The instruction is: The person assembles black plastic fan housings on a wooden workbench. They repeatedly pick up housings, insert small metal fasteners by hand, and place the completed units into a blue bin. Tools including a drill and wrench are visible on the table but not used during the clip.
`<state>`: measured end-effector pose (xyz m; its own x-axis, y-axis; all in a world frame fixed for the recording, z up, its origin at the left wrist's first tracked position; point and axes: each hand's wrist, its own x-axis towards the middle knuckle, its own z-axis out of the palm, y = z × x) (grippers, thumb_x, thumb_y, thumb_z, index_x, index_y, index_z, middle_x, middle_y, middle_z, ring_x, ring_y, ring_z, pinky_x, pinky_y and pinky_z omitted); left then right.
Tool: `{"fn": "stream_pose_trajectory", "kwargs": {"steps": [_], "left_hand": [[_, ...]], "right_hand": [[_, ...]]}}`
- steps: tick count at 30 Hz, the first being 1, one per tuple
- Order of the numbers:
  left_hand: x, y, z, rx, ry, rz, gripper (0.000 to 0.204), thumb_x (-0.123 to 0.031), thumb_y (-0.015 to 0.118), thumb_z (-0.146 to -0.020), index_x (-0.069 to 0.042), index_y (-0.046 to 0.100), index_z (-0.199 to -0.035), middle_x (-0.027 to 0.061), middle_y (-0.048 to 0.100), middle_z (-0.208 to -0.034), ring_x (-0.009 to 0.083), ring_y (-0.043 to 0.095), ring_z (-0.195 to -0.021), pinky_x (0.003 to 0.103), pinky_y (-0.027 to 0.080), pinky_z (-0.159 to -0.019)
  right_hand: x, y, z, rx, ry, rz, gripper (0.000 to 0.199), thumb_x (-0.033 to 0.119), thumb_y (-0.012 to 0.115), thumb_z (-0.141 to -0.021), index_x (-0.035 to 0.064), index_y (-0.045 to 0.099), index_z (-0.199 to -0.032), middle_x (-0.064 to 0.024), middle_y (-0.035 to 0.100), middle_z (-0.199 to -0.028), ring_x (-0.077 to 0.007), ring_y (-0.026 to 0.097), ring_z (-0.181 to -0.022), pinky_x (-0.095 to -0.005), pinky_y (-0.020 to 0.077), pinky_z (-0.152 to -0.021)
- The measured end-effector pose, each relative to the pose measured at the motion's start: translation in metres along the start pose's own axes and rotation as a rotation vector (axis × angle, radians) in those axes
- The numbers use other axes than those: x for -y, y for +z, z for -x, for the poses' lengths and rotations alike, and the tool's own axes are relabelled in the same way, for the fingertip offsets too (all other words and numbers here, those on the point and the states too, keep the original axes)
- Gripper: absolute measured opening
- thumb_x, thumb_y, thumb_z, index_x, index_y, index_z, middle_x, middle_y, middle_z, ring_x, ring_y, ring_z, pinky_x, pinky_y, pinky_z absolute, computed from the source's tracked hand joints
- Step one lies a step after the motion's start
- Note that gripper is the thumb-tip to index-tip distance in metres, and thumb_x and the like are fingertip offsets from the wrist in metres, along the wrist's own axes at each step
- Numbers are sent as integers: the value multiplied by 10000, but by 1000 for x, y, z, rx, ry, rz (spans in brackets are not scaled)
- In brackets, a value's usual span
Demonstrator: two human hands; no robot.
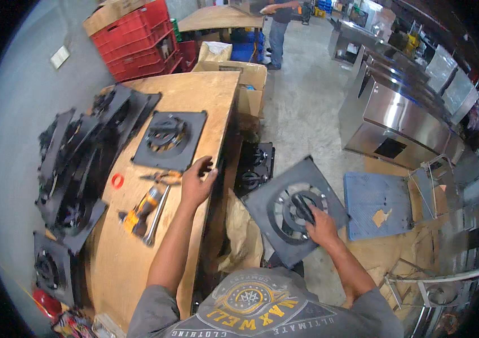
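My right hand [321, 225] grips the middle hub of a black square fan panel [267, 197] and holds it in the air to the right of the wooden workbench [205, 96]. My left hand [196, 183] rests with fingers spread on the bench, just below another black fan panel [170, 139] lying flat there. Pliers with orange handles [163, 177] lie just left of that hand.
A yellow cordless drill [140, 211], a metal wrench [157, 217] and a red tape ring [117, 180] lie on the bench. Several black fan panels [73, 169] lean along its left side. Red crates [138, 39], steel cabinets [403, 121], a blue pallet [374, 203] and a distant person [279, 22] surround.
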<state>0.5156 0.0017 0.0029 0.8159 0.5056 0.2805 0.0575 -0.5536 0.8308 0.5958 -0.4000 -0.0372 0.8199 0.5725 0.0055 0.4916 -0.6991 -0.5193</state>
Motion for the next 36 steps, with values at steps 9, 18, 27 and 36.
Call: {"fn": "stream_pose_trajectory", "kwargs": {"steps": [9,18,27,36], "left_hand": [[113,123,-223,501,174,-890,590,-266,711,-785,-112,567,-1337,171,376,-1531,413,293,-1434,532,234,-1183],[143,116,-231,506,134,-762,376,-242,650,-746,-115,710,-1094,213,452,-1478,456,358,-1404,585,234,-1159],[153,106,-215,557,209,-847,311,-317,586,-778,-146,768,-963,173,375,-1544,440,300,-1449,595,215,-1174],[150,92,-183,649,194,-936,312,-384,571,-816,-203,765,-978,77,286,-1595,398,222,-1486,586,174,-1193]], "right_hand": [[-213,108,-249,468,121,119,462,139,667,-786,30,576,-1226,-219,678,-1017,-419,658,-939,-517,515,-837],[-271,319,-565,693,-177,234,442,87,563,-878,79,565,-1319,-210,696,-1046,-394,684,-944,-497,547,-842],[-269,459,-698,803,-285,343,392,86,558,-889,91,604,-1278,-192,696,-1074,-381,677,-1000,-483,553,-860],[-280,512,-726,910,-321,305,313,121,595,-886,73,630,-1193,-204,692,-1088,-402,661,-1038,-494,542,-899]]}}
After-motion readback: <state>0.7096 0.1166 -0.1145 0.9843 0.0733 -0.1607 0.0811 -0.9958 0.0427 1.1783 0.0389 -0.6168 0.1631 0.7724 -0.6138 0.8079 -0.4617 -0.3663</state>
